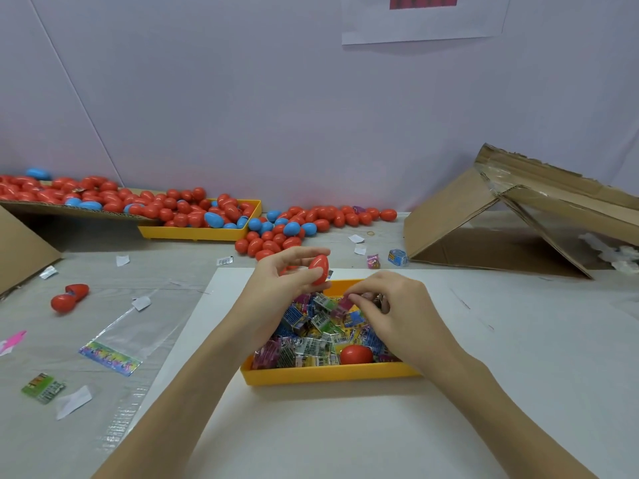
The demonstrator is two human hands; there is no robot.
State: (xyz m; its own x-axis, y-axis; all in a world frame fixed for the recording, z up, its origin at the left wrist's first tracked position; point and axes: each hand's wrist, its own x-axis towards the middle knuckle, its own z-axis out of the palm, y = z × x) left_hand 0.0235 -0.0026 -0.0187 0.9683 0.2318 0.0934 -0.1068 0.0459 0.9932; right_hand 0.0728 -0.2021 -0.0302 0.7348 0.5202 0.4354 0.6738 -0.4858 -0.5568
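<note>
Head | left hand (276, 281) grips glossy egg shell (318, 269) | right hand (390, 305) pinches crinkly packet (340, 302)

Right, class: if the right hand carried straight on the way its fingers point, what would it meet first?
Probably the left hand, which holds a red egg just beyond. The right hand, pinching a pink packet over the yellow tray, points left toward it, though depth is unclear.

Red egg (318, 268), yellow tray (328, 375)
</note>
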